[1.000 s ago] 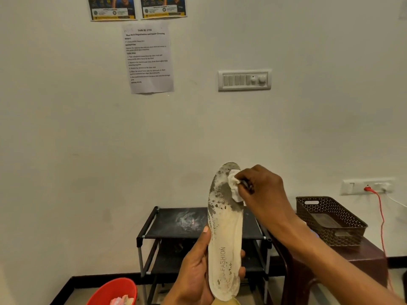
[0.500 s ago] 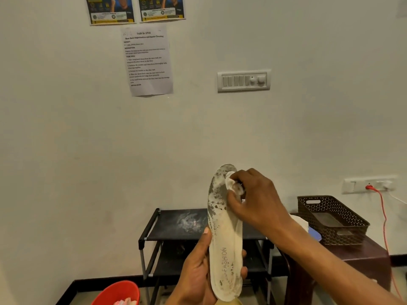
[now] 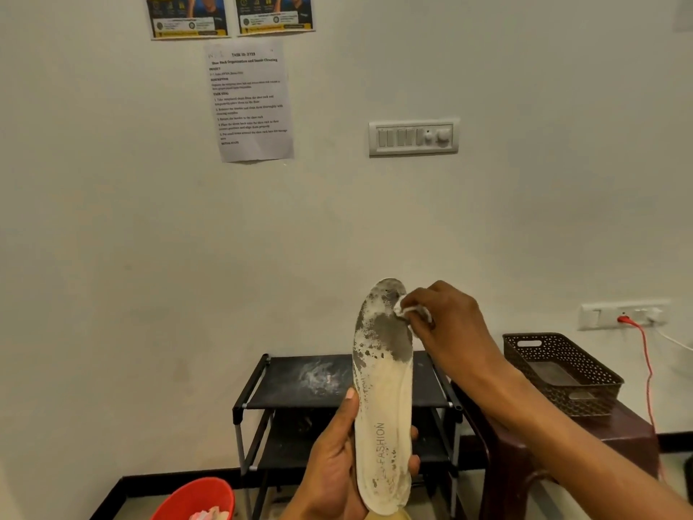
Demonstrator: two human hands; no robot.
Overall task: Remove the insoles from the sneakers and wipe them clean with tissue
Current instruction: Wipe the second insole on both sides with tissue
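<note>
My left hand [image 3: 337, 463] is low, near the middle. Its thumb lies up one side of the insole [image 3: 382, 399], and its fingers curl round the back to the other side. My right arm comes in from the bottom right. My right hand [image 3: 450, 324] is higher, with bent fingers pinching a tissue [image 3: 410, 311] against the insole's top end.

Black shoe rack [image 3: 300, 380] at my 6 o'clock, red bucket [image 3: 195, 493] at 7, brown basket [image 3: 592, 399] at 4, printed sheet [image 3: 250, 103] at 11.
</note>
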